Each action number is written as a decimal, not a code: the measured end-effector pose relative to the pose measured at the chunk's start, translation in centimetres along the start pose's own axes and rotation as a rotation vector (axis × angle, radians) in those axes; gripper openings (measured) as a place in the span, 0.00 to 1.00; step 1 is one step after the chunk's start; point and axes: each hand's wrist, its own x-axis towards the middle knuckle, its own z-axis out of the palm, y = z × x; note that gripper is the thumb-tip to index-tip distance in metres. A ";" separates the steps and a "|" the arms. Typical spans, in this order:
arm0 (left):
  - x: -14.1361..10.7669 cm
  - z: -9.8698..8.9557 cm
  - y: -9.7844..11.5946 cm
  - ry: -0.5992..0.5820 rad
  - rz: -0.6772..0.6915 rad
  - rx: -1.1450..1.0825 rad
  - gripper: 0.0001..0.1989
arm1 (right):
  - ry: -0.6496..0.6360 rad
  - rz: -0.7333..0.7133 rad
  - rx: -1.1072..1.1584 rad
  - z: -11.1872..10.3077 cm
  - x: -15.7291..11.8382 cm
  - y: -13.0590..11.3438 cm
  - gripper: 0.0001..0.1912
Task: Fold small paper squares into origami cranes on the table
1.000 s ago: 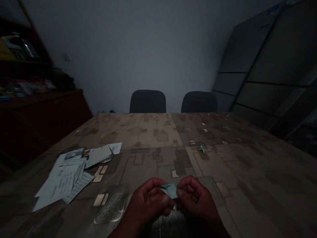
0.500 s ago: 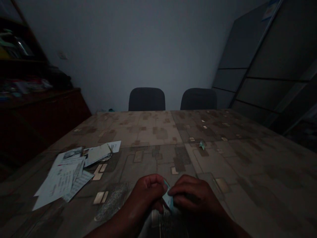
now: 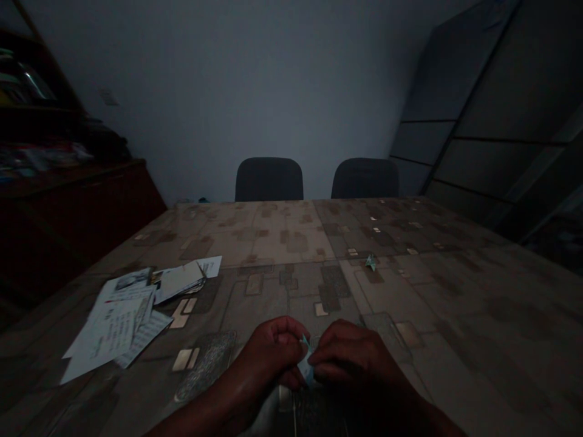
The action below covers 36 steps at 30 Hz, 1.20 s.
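A small pale blue-green piece of paper [image 3: 306, 366] is held between both hands close to the table's near edge. My left hand [image 3: 272, 355] pinches its left side between thumb and fingers. From the right, my right hand [image 3: 348, 355] grips the other side, fingers curled; its lower part lies in shadow. The paper looks folded, with a narrow tip standing up between the hands. Farther off, right of the middle, a small green folded paper piece [image 3: 370, 262] rests on the patterned tablecloth [image 3: 291, 230].
Printed sheets [image 3: 107, 328] and a stack of cards or papers [image 3: 181, 280] lie at the left. Two dark chairs [image 3: 269, 179] [image 3: 365, 178] stand behind the far edge. A dark red cabinet [image 3: 91, 212] is at the left, a panelled wardrobe [image 3: 492, 164] at the right.
The held paper has shifted slightly and shows a different outline, with less of it visible beside my right fingers. My right hand has turned a little. The view has tilted slightly.
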 end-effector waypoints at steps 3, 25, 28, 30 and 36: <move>-0.1 0.2 0.0 0.022 -0.031 0.012 0.07 | -0.003 -0.079 -0.031 -0.1 0.1 -0.1 0.17; 0.1 -0.1 -0.2 -0.005 -0.112 0.013 0.06 | -0.014 -0.201 0.029 0.7 -0.2 1.0 0.10; 0.1 -0.1 -0.2 -0.002 -0.112 0.019 0.06 | 0.002 -0.195 0.005 1.0 -0.3 1.1 0.12; 0.1 -0.1 -0.2 -0.001 -0.117 0.021 0.06 | -0.010 -0.203 -0.010 1.2 -0.3 1.1 0.15; 0.1 0.0 -0.2 -0.008 -0.130 0.020 0.05 | 0.053 -0.260 -0.048 1.7 -0.1 0.7 0.21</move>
